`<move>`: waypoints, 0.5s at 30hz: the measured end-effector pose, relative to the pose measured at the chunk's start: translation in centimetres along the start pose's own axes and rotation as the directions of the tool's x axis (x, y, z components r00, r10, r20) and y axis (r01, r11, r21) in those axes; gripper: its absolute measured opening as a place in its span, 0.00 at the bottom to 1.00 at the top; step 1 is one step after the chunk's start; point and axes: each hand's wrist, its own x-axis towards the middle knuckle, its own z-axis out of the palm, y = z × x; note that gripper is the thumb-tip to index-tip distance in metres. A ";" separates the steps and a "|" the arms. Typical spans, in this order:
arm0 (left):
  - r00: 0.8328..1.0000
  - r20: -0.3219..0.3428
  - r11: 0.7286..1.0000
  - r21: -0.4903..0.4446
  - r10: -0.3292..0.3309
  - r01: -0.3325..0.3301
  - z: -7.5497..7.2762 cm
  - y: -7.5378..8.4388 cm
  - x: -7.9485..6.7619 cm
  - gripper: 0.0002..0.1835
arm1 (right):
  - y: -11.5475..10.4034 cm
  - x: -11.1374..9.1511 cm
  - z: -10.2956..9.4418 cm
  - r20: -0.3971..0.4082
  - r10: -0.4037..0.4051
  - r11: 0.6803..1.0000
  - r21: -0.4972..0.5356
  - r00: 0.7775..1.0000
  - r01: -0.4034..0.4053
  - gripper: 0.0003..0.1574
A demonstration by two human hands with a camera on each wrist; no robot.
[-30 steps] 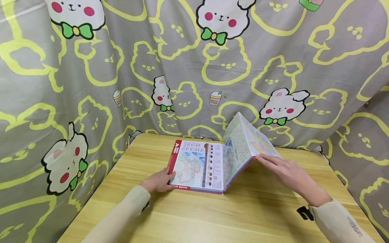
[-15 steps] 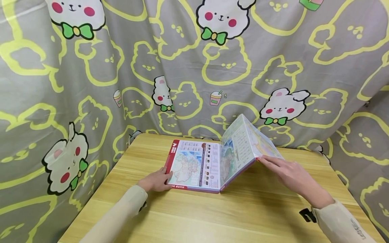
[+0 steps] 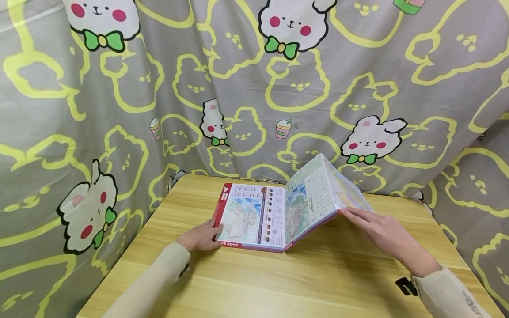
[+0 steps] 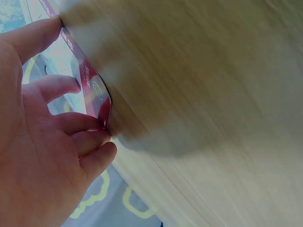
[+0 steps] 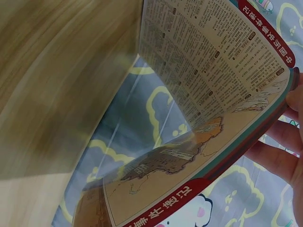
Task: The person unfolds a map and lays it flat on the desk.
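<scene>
A folding map [image 3: 242,221] with glossy panels and red edges stands partly opened on the wooden table. Its left panel lies flat, while the middle panels rise to a ridge and slope down behind to the right. My left hand [image 3: 200,236] holds the near left corner, the thumb at the front edge and fingers at the left side, as the left wrist view confirms. At the ridge's near end, my right hand [image 3: 387,232] pinches the folded edge. From the right wrist, the undersides [image 5: 227,85] show dense text and a brown map; part of that hand is cut off.
The wooden table [image 3: 254,282] extends in front of the map and to both sides. A grey curtain [image 3: 238,79] with yellow outlines and white rabbits hangs close behind it. Dark straps [image 3: 406,287] show at the sleeve cuffs.
The map has slid a little left with my left hand. Its raised ridge has come lower and further right, the panels spreading wider, as my right hand moved slightly right and down.
</scene>
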 end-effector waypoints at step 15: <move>1.000 0.001 1.000 -0.001 -0.001 0.001 -0.3 -0.9 -0.5 0.38 | 0.1 -1.2 0.2 0.038 0.020 1.000 0.007 0.999 -0.020 0.34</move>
